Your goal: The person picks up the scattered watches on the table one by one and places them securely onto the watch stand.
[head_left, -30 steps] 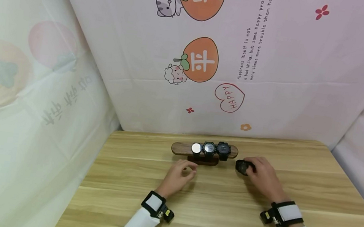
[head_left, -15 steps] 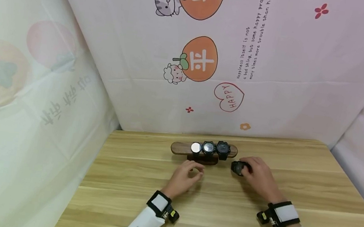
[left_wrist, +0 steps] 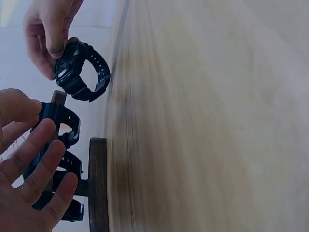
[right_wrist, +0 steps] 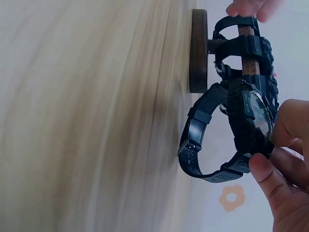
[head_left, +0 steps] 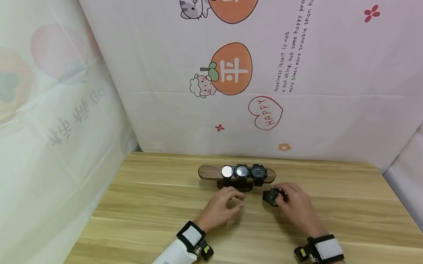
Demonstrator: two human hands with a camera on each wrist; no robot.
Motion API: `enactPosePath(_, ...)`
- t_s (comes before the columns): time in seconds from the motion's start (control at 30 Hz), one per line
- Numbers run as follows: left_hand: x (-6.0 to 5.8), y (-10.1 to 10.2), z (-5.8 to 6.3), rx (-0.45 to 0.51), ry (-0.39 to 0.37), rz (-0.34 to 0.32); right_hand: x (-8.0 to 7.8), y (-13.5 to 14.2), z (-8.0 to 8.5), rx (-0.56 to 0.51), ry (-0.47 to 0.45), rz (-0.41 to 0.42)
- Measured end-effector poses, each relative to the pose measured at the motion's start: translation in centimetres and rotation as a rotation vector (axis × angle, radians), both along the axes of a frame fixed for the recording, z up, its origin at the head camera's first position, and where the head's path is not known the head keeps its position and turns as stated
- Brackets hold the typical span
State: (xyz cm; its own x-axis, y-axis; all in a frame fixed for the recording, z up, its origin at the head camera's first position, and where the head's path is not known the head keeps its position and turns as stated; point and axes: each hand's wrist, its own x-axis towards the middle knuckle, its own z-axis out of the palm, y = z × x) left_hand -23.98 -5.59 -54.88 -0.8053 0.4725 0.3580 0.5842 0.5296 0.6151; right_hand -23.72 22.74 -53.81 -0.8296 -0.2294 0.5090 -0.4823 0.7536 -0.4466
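My right hand pinches a black wristwatch by its case, between thumb and fingers. In the right wrist view the watch has its strap buckled into a loop, which hangs off the table's surface. Three other watches sit side by side on a wooden watch stand, just left of the held one. My left hand holds nothing, its fingers loosely spread just in front of the stand. In the left wrist view its fingers overlap the watches on the stand.
The wooden table runs to a back edge close behind the stand. White printed cloth hangs along the back and both sides. Each wrist wears a black strap with a small camera.
My right hand has carried the black watch leftward, nearer the stand's right end. The left hand has moved right along the front of the stand. The watches on the stand stay put.
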Motion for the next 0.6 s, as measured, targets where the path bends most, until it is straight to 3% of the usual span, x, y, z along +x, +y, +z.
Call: enactPosePath(0.6, 0.1, 1.7, -0.3, 0.001, -0.022, -0.008, 0.5, -1.9, 0.6, -0.016, 0.021, 0.061)
